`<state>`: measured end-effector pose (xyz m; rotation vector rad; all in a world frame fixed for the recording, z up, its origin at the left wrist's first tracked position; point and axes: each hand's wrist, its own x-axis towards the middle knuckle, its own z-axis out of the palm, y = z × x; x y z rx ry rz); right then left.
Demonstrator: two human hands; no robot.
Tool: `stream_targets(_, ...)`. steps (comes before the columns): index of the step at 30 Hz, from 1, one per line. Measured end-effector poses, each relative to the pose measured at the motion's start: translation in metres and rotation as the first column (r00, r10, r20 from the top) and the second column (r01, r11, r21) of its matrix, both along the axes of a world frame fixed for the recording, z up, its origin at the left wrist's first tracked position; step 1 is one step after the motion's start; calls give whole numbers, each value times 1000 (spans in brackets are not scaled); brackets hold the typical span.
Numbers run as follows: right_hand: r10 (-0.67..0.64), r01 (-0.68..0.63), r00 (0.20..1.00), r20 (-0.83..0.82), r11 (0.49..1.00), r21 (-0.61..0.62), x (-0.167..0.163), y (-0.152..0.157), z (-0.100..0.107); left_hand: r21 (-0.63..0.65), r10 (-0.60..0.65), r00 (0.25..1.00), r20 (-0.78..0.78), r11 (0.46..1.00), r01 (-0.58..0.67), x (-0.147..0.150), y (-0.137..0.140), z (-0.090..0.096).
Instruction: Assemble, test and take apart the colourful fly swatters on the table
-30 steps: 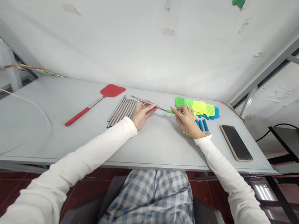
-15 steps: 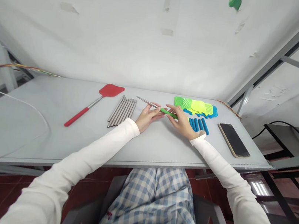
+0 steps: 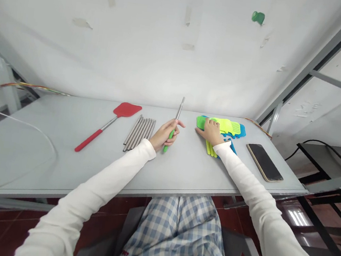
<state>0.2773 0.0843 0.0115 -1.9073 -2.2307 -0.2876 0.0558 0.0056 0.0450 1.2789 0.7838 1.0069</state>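
Note:
My left hand is closed around the green grip of a fly swatter rod, whose metal shaft tilts up toward the wall. At the back right, my right hand has its fingers over a green fly swatter head and its thumb at the near edge. Yellow and blue fly swatter heads overlap beside it. Yellow grips and blue grips show partly under my right wrist. Left of my left hand lies a row of several metal rods.
A red fly swatter lies on the grey table at left. Toward the right edge rests a phone. A white wall backs the table, and a thin white cable crosses the left side. Metal frame posts stand at both ends.
My hands have moved apart. The left has turned the green-gripped rod from nearly level to steeply tilted. My right hand has let go of its grip and reached to the fly swatter heads.

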Motion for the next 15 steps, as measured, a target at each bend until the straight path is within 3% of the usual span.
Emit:
stream_targets(2,33,-33,999,-6,997,65,-4,-5,-1,135,76,982,-174,989,-52,-4,1,-2)
stream_targets(6,116,-107,991,-61,985,133,-6,-18,4,427,315,852,-417,896,-122,-12,6,-13)
stream_targets(12,58,24,968,-245,947,322,14,-28,31,546,466,614,-636,835,-68,-19,3,-14)
stream_targets(15,73,126,866,-495,926,357,26,-26,38,570,496,554,-669,820,-46,-20,1,-10)
